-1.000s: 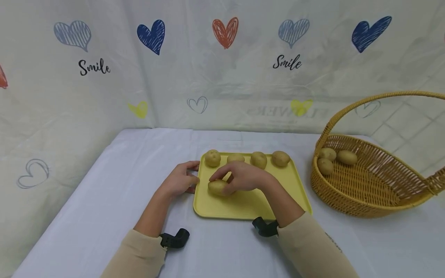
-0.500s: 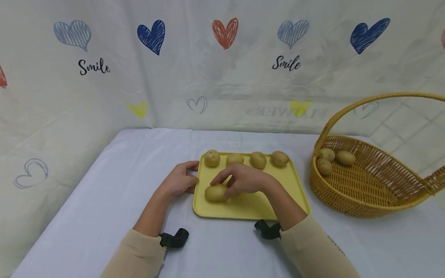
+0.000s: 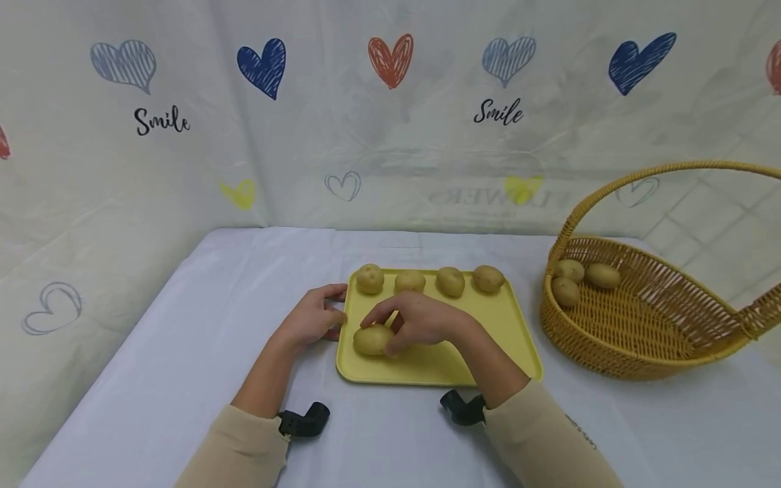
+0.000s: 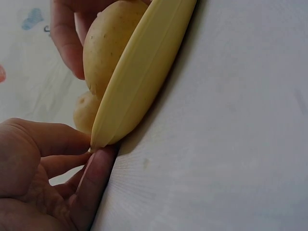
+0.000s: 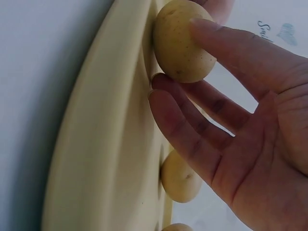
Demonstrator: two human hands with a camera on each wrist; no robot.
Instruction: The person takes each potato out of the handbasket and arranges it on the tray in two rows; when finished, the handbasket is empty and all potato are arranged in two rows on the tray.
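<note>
On the yellow tray [image 3: 421,366], a potato [image 3: 371,340] lies in the front left area. My right hand [image 3: 422,318] holds it, thumb on the near side and fingers on the far side. The right wrist view shows the thumb against the potato [image 5: 180,43], with the lower fingers close to the tray surface. My left hand [image 3: 313,316] is at the tray's left edge; in the left wrist view its thumb and finger pinch the tray's rim [image 4: 139,77]. Along the tray's back edge several potatoes [image 3: 450,281] stand in a row.
A wicker basket [image 3: 616,366] with a tall arched handle stands right of the tray, with 3 potatoes [image 3: 603,276] inside at its left. A white cloth [image 3: 244,285] covers the table. Behind hangs a pale curtain [image 3: 390,135] printed with hearts.
The right hand has brought its potato slightly left and toward the front of the tray. The left hand keeps its place at the tray's edge. The view has shifted slightly.
</note>
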